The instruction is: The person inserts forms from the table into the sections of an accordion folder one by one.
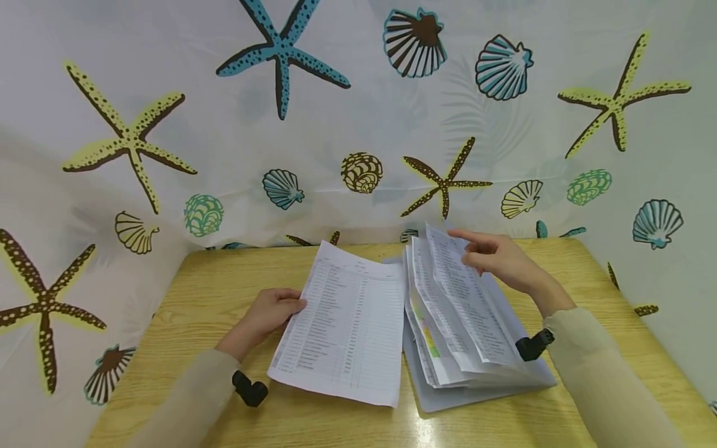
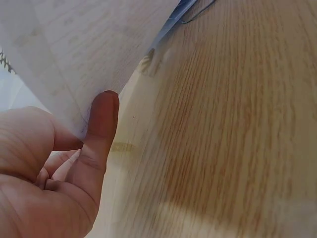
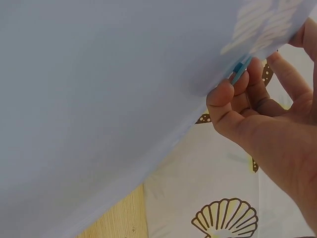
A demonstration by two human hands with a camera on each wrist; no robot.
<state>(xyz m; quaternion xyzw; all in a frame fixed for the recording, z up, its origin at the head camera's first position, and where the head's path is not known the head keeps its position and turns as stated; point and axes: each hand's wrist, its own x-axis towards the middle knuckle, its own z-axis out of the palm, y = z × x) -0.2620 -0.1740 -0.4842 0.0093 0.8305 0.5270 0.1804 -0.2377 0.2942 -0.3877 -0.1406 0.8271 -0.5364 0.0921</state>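
My left hand [image 1: 274, 309] pinches the left edge of a printed list sheet [image 1: 347, 330]. In the left wrist view the thumb [image 2: 103, 111] presses on the face of the paper [image 2: 74, 54], with fingers behind it. My right hand [image 1: 506, 261] is at the top of a stack of printed sheets [image 1: 465, 292] in a pale blue-grey folder [image 1: 434, 398]. Its index finger reaches to the top edge of the raised sheets. From the right wrist, a small teal piece [image 3: 241, 71] shows between thumb and fingers, next to a pale sheet [image 3: 99, 99]; its exact kind is unclear.
Everything lies on a wooden table [image 1: 213, 280]. A white cloth [image 1: 313, 143] printed with starfish and shells hangs behind the table and along its sides. Yellow and green marks [image 1: 428, 339] show on a sheet in the folder.
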